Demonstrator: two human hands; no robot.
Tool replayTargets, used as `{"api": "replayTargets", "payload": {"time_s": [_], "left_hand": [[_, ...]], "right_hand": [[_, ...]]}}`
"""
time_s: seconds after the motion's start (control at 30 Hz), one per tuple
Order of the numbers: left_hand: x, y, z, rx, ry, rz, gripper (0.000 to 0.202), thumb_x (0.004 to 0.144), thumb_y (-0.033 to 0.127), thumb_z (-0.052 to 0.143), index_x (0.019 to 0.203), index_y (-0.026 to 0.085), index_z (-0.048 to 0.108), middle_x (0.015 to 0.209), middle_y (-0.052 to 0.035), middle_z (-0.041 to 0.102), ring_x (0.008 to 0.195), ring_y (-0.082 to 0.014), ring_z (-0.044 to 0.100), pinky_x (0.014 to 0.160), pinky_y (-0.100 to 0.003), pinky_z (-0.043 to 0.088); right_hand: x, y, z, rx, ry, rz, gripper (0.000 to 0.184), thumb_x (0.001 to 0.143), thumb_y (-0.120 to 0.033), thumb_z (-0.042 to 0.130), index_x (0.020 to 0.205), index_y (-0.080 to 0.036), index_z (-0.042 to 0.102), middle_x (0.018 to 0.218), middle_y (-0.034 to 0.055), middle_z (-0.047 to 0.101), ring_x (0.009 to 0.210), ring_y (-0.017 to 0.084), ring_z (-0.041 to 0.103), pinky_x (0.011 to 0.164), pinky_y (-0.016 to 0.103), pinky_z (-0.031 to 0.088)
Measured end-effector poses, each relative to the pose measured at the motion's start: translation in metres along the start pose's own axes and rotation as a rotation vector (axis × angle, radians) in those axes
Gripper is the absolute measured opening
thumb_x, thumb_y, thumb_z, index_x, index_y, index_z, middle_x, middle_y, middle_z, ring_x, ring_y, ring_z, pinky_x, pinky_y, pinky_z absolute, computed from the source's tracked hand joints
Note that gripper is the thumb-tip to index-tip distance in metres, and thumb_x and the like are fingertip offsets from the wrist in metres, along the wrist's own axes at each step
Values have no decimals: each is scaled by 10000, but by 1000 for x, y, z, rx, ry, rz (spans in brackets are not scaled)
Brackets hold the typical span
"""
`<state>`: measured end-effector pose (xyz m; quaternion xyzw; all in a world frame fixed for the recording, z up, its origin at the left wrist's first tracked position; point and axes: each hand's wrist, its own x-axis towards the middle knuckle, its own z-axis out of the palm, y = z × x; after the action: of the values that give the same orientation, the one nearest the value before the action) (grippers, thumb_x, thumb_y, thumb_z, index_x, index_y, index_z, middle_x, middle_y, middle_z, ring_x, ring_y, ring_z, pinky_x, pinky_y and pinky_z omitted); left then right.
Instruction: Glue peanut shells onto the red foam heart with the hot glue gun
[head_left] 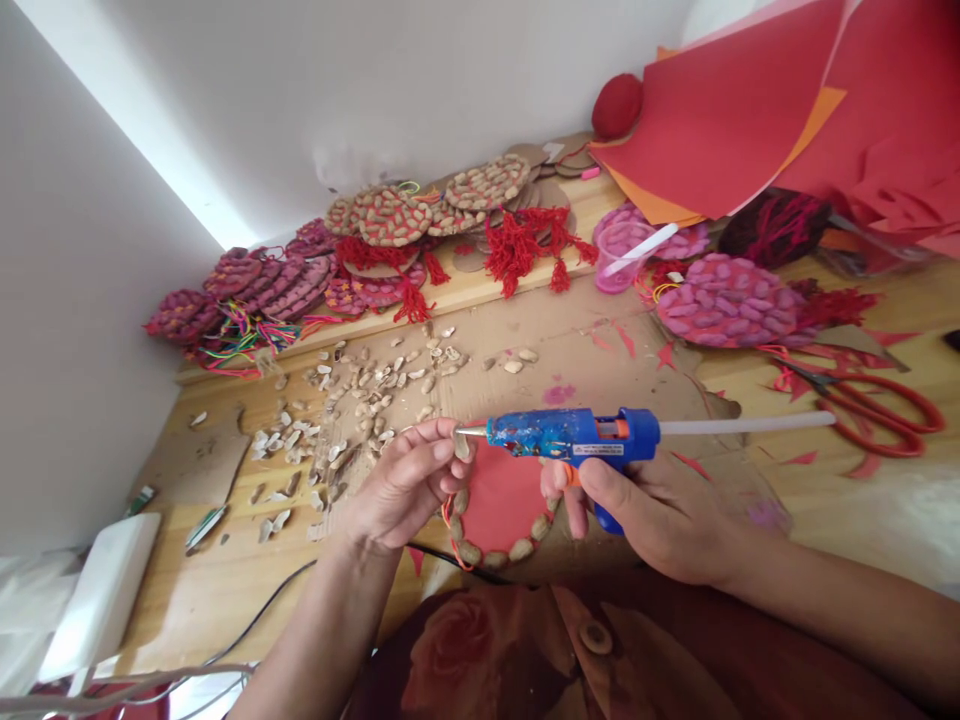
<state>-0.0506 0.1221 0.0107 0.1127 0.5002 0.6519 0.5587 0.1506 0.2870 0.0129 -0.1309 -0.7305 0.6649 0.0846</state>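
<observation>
The left hand (409, 482) pinches a peanut shell (463, 446) between thumb and fingers, at the nozzle tip (474, 431) of the blue glue gun (536, 434); the right hand (671, 525) is closed around the gun's handle. Below lies the red disc (504, 500): attached shells (520, 549) line its visible rim, while the visible centre is bare, suggesting an early stage. Loose shells (369, 405) lie beyond; shell-covered discs (394, 216) lie heaped near the wall (450, 90).
</observation>
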Motion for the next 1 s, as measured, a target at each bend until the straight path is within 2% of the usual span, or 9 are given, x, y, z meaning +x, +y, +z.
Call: {"api": "replayTargets", "payload": {"time_s": [0.23,0.43,0.63,1.0], "left_hand": [[2,0,2,-7,7,-23,342,651,375,921,742,132,697,629,-7,576,541,-55,480,493,-132,395],[3,0,4,-23,-1,-25,320,654,355,921,741,129,711,627,-8,576,543,-54,485,494,-129,402],[2,0,2,-34,14,-28,324,634,351,933,756,134,725,630,-8,591,538,-56,501,486,-129,409],[2,-1,1,-32,6,-23,318,661,337,916,774,111,722,649,-20,608,547,-56,508,486,-131,401]], "right_hand": [[-1,3,-1,-108,-9,16,579,1012,-659,322,838,-201,629,646,38,649,605,199,639,663,379,485],[-3,7,-1,-169,-2,20,564,1030,-623,316,802,-203,617,604,18,616,561,173,605,609,343,464],[-3,11,-2,-146,2,10,523,1044,-589,332,823,-209,615,585,-3,584,561,165,603,589,326,453],[-4,8,-2,-217,5,-2,547,1051,-595,297,827,-206,610,591,-5,609,594,159,616,610,322,454]]}}
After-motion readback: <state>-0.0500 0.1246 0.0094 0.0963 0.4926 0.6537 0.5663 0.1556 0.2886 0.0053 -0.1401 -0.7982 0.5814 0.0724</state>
